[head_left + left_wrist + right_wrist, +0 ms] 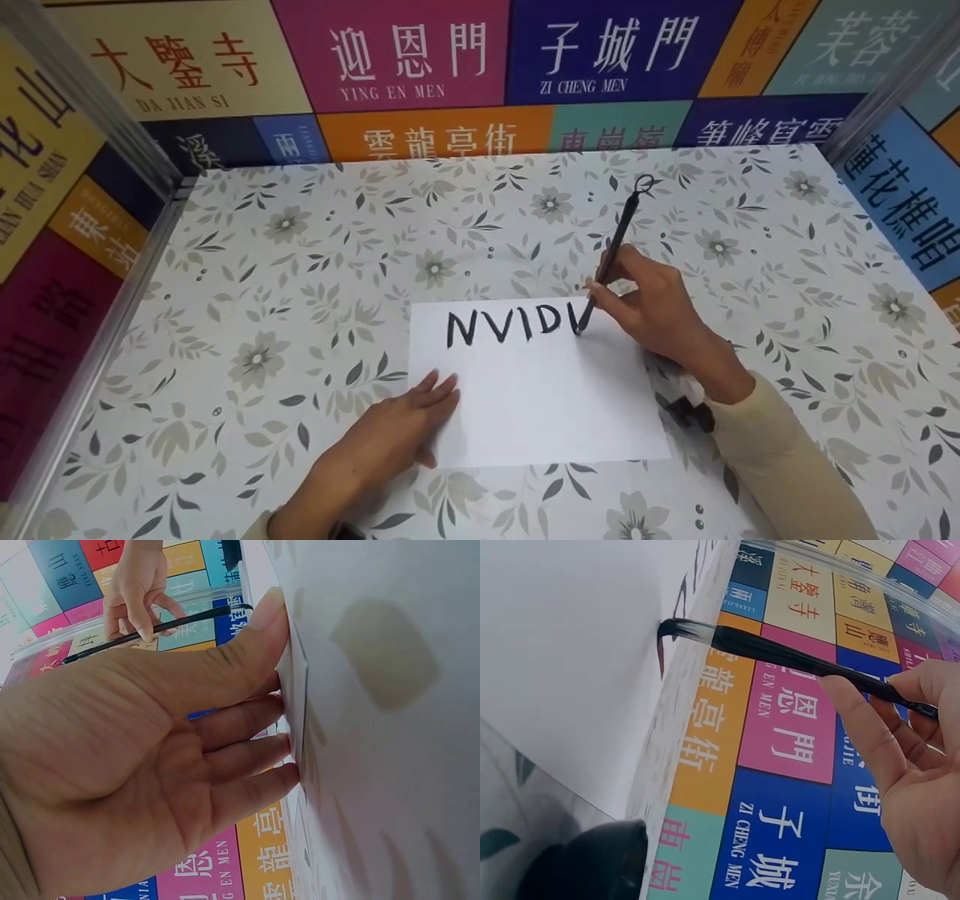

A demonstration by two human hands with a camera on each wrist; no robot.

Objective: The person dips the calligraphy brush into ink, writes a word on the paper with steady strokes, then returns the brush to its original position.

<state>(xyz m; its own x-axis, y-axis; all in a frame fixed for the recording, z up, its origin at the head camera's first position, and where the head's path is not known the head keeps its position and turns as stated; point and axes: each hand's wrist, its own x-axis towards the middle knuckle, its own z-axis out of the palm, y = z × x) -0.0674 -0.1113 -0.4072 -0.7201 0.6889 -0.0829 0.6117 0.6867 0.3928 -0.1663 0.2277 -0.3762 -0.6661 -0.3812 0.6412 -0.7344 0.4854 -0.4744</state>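
My right hand (651, 300) pinches a black writing brush (616, 240), its handle tilted up and ending in a loop. The brush's wet black bristles (679, 628) bend against the white paper (540, 405), as the right wrist view shows. Black letters (502, 328) reading N, V, I, D run along the upper part of the sheet, followed by strokes at the brush tip. At the paper's left edge my left hand (401, 420) rests with fingers extended; in the left wrist view its thumb and fingertips (268, 611) touch the sheet's edge.
A dark rounded object (592, 862) stands by the paper's right side, partly hidden under my right forearm in the head view. The table (337, 225) has a white floral cover. Colourful panels (405, 52) with Chinese characters stand behind and on both sides.
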